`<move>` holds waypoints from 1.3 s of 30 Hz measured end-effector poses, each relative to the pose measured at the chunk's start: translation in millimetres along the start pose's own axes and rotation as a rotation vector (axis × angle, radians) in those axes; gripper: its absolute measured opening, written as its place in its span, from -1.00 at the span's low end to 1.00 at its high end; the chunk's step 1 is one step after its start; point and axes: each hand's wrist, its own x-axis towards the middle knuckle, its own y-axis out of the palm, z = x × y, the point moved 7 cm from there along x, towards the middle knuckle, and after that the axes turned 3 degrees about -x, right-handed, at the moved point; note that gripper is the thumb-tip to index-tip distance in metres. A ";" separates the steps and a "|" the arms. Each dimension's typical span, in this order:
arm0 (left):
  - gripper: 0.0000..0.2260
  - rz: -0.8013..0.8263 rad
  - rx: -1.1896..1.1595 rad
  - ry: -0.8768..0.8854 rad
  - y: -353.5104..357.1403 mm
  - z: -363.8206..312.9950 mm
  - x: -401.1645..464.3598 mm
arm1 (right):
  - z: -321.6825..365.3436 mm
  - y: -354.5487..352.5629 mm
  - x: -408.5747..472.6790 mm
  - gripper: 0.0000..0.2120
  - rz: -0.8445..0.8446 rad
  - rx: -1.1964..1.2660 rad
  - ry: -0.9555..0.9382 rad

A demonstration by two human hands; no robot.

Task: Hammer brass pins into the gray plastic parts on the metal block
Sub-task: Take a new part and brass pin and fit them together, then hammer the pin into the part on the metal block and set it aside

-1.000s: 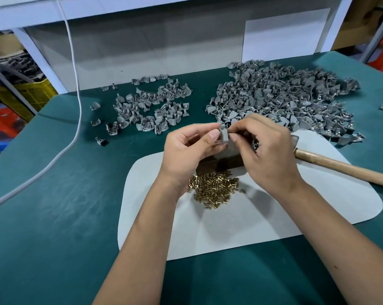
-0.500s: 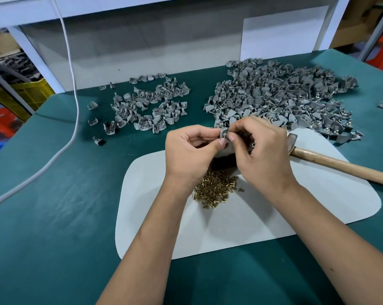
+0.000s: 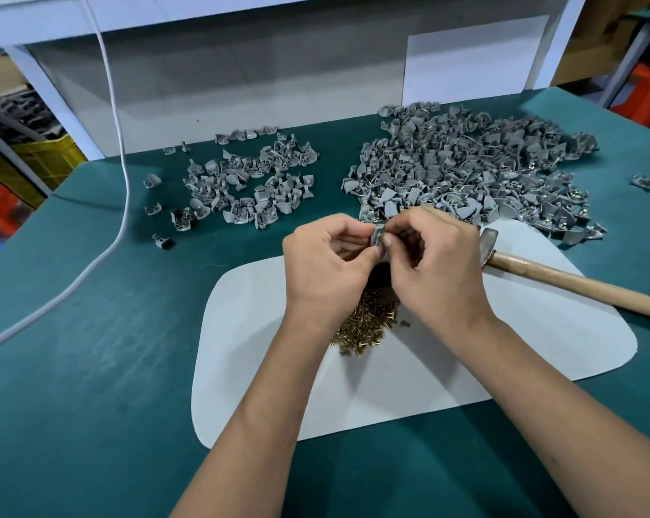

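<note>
Hands meet above the white mat (image 3: 465, 368) at mid-surface: the left hand (image 3: 325, 271) and right hand (image 3: 435, 271) both pinch one gray plastic part (image 3: 378, 235). Beneath them lies one heap of brass pins (image 3: 366, 325); the metal block is mostly hidden. One hammer (image 3: 563, 282) rests toward the right edge. Two piles of gray parts, small (image 3: 248, 185) and large (image 3: 465, 170), line the far edge.

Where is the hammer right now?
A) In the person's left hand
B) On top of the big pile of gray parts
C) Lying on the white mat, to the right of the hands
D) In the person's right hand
C: the hammer lies on the white mat, untouched, while both hands pinch a small gray part.
</note>
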 end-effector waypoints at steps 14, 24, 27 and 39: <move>-0.85 -0.034 0.433 0.165 -14.5 -13.5 4.7 | -124.6 -62.8 9.0 -0.79 0.761 -0.635 0.395; -0.88 0.068 0.546 0.164 -14.7 -0.9 11.0 | -110.8 -60.7 21.2 -0.83 0.503 -0.352 0.318; -0.85 0.056 0.505 0.150 -16.2 0.3 11.8 | -76.1 -56.7 33.4 -0.90 0.437 -0.208 0.260; -0.86 0.070 0.463 0.100 -15.0 3.9 14.0 | 8.0 -19.2 39.9 -0.78 0.386 -0.150 -0.099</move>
